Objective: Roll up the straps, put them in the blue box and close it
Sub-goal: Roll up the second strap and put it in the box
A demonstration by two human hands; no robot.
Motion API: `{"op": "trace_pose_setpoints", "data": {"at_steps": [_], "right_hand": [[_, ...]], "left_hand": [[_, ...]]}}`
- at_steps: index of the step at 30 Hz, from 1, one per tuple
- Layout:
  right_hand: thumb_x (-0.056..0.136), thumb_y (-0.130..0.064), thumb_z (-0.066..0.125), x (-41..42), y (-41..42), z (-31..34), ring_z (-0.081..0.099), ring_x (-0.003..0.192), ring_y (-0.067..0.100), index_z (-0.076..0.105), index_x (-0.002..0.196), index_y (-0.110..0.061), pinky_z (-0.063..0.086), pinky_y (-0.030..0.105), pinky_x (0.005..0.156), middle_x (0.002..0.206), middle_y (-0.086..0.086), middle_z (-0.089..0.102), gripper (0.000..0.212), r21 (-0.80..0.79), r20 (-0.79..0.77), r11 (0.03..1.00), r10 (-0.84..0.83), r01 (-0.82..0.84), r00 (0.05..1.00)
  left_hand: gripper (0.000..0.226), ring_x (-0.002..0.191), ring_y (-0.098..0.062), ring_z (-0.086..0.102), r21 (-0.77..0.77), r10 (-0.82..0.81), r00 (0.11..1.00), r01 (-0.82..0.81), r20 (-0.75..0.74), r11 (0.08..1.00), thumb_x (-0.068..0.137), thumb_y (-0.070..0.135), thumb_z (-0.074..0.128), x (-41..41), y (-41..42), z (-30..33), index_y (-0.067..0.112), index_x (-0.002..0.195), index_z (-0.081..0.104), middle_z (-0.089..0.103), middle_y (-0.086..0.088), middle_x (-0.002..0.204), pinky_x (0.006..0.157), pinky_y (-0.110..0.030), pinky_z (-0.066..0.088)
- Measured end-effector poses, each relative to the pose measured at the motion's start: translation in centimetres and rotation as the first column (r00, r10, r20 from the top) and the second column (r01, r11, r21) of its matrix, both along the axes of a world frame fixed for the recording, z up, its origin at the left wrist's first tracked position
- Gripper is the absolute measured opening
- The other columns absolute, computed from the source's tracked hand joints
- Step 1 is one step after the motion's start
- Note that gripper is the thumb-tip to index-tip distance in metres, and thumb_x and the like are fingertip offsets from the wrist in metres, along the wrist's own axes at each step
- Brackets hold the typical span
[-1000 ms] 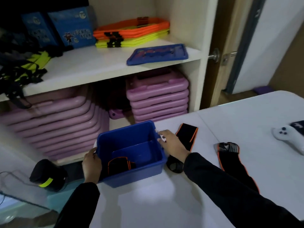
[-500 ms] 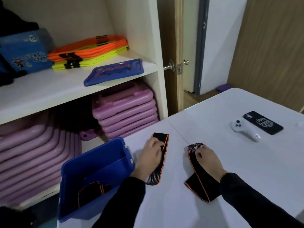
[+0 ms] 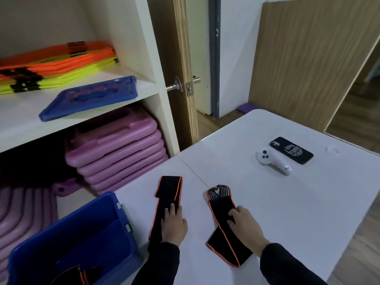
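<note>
Two black straps with orange edges lie flat and unrolled on the white table [image 3: 287, 202]. My left hand [image 3: 173, 225] presses down on the near half of the left strap [image 3: 167, 188]. My right hand [image 3: 244, 225] rests with bent fingers on the middle of the right strap [image 3: 220, 200], whose striped end points away from me. The open blue box [image 3: 92, 208] stands at the table's left edge, with a rolled strap [image 3: 78, 272] inside at the bottom. Its blue lid [image 3: 90, 97] lies on the shelf above.
A white controller [image 3: 271, 160] and a black phone [image 3: 292, 150] lie on the table at the far right. Stacked purple cases [image 3: 117, 149] fill the lower shelf, and orange and yellow flat items [image 3: 55, 66] sit on the upper shelf. A door handle [image 3: 176, 87] juts out beside the shelf.
Both hands left the blue box and went to the two straps, then slid along them toward me. The view swung to the right.
</note>
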State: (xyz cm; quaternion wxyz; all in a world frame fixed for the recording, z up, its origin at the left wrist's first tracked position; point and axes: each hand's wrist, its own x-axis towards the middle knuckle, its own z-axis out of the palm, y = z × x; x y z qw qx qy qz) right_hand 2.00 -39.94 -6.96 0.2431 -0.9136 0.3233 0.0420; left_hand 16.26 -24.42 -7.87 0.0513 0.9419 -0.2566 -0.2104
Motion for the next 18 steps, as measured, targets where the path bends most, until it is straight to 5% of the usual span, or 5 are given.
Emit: {"op": "trace_pose_setpoints", "data": {"at_steps": [10, 13, 18], "right_hand": [[0.095, -0.024, 0.039, 1.0, 0.3, 0.4, 0.048, 0.111, 0.026, 0.053, 0.112, -0.005, 0.044, 0.032, 0.081, 0.120, 0.011, 0.051, 0.028, -0.136, -0.107, 0.989, 0.046, -0.061, 0.993], [0.094, -0.035, 0.041, 1.4, 1.1, 1.0, 0.048, 0.112, 0.028, 0.050, 0.114, -0.005, 0.044, 0.034, 0.083, 0.120, 0.013, 0.050, 0.037, -0.143, -0.155, 0.987, 0.046, -0.069, 0.987], [0.090, -0.044, 0.044, 1.5, 3.2, 1.6, 0.050, 0.110, 0.037, 0.036, 0.133, -0.022, 0.044, 0.039, 0.084, 0.123, 0.015, 0.045, 0.049, -0.093, -0.255, 0.969, 0.199, -0.229, 0.946]], "left_hand": [[0.059, 0.125, -0.021, 0.036, -0.011, -0.066, 0.992, 0.068, 0.110, 0.998, 0.089, 0.000, 0.031, -4.2, 2.7, -0.3, 0.023, 0.143, 0.028, 0.035, 0.002, 0.144, 0.094, -0.032, 0.041], [0.062, 0.121, -0.021, 0.038, -0.051, -0.074, 0.992, 0.080, 0.102, 0.996, 0.086, -0.004, 0.029, -5.4, 3.8, -0.5, 0.023, 0.141, 0.032, 0.039, 0.002, 0.140, 0.092, -0.030, 0.041], [0.060, 0.116, -0.022, 0.040, -0.115, -0.118, 0.987, 0.130, 0.109, 0.985, 0.086, -0.006, 0.032, -6.5, 4.6, -0.3, 0.020, 0.139, 0.036, 0.042, -0.002, 0.134, 0.095, -0.025, 0.035]]}}
